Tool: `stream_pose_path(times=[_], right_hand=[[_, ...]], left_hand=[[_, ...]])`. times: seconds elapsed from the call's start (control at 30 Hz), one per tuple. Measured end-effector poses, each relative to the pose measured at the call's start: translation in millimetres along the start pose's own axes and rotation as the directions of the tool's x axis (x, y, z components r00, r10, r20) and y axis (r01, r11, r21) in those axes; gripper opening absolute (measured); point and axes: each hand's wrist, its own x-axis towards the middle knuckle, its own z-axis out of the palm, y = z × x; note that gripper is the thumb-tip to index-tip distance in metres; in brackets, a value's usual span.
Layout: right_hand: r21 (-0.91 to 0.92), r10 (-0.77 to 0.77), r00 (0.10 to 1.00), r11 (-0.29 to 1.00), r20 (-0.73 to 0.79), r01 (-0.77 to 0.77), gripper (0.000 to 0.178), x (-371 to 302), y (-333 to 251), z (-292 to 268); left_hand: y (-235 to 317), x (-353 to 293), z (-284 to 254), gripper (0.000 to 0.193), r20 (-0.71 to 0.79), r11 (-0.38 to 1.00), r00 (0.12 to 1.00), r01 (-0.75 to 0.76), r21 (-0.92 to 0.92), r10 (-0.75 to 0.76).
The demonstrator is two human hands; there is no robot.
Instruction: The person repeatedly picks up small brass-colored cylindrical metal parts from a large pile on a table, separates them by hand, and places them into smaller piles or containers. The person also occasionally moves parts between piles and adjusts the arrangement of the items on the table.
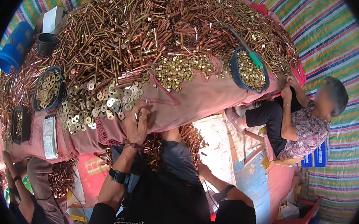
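My left hand (137, 124) is at the near edge of the cloth-covered table, beside a pile of flat metal washers (85, 106). Its fingers are closed, with a small bright sliver of metal showing between them; its kind is unclear. Lower down, my right hand (203, 171) is by my right knee, close to long bolts (192, 140) heaped below the table edge. Its fingers are too small and shaded to show what they hold. Brass-coloured nuts (174, 73) lie on the pinkish cloth (192, 104) beyond my left hand.
A large mound of long bolts (144, 25) covers the table. An oval basin of nuts (234, 68) stands right, with a green-handled tool (255, 59) over it. A washer basin (58, 96), black bucket (46, 44) and blue bucket (13, 48) stand left. Co-workers sit right (304, 130) and left (25, 196).
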Motion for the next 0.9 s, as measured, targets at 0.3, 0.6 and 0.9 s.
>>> stream_pose_path(times=[0.3, 0.6, 0.9], right_hand=[[0.153, 0.352, 0.915, 0.933, -0.200, -0.325, 0.051, 4.1, 20.8, 23.0], [-0.060, 0.507, 0.856, 0.856, -0.103, -0.514, 0.051, 7.2, 45.9, 0.3], [0.102, 0.460, 0.869, 0.888, -0.183, -0.449, 0.054, 24.8, 54.9, 18.4]], left_hand=[[-7.9, 1.1, 4.3, 0.041, 0.004, 0.995, 0.996, -0.092, 0.031, 0.092], [-13.6, 1.5, 2.5, 0.040, 0.031, 0.997, 0.996, -0.081, 0.012, 0.080], [-6.5, -1.3, -3.5, 0.040, 0.058, 0.999, 0.997, -0.042, -0.021, 0.043]])
